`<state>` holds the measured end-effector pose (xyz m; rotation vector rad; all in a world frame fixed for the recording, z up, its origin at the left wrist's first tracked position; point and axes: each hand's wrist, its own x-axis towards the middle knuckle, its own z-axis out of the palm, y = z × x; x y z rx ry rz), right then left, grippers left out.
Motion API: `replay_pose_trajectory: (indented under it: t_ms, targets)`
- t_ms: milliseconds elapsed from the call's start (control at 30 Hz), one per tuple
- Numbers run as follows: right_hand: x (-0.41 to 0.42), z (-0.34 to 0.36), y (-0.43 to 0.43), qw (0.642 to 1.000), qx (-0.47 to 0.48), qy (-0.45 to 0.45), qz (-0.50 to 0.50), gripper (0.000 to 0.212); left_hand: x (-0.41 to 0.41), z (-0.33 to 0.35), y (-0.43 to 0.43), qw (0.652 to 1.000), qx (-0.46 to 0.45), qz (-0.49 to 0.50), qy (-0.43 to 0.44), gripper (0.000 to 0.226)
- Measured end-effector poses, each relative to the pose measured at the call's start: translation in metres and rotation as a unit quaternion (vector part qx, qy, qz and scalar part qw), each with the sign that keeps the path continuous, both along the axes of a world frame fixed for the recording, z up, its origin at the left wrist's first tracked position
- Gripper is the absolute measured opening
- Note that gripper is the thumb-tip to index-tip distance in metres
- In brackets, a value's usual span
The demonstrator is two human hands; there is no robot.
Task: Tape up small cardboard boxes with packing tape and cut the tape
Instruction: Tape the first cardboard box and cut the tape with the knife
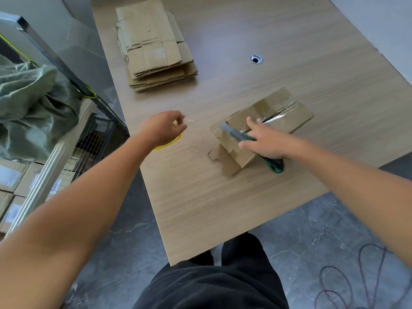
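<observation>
A small cardboard box (pixel 292 118) lies on the wooden table (pixel 200 197), with shiny clear tape (pixel 275 117) across its top seam and a loose flap (pixel 225 162) sticking out at its near end. My right hand (pixel 267 142) rests on the near end of the box and holds green-handled scissors (pixel 275 166), whose grey blade (pixel 229 130) points left over the box corner. Left of the box, my left hand (pixel 163 128) is curled over a yellow tape roll (pixel 169 144) on the table. The roll is mostly hidden and blurred.
A stack of flattened cardboard boxes (pixel 156 47) lies at the far left of the table, and a cable hole (pixel 256 59) at the far middle. Beside the table on the left stand a wire cart (pixel 89 139) and a green sack (pixel 33 103). A cord (pixel 356 282) lies on the floor.
</observation>
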<state>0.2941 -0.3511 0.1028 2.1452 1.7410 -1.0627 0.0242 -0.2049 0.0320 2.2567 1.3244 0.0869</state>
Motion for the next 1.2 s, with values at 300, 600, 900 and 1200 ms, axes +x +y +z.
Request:
replay_pose_trajectory:
  t_ms: [300, 600, 900, 1200]
  targets:
    - [-0.042, -0.062, -0.032, 0.898, 0.386, -0.058, -0.202, 0.042, 0.085, 0.008, -0.031, 0.901, -0.362, -0.051, -0.235, 0.01]
    - [-0.02, -0.082, -0.057, 0.936, 0.33, -0.087, -0.09, 0.043, 0.063, 0.014, -0.087, 0.891, -0.371, 0.029, -0.259, 0.018]
    - [0.025, -0.057, -0.061, 0.951, 0.264, 0.15, 0.055, 0.041, 0.039, 0.018, -0.143, 0.883, -0.377, 0.1, -0.262, 0.024]
    - [0.035, -0.02, -0.069, 0.859, 0.326, 0.326, -0.223, 0.026, 0.044, 0.106, -0.168, 0.945, -0.225, 0.145, -0.187, 0.025]
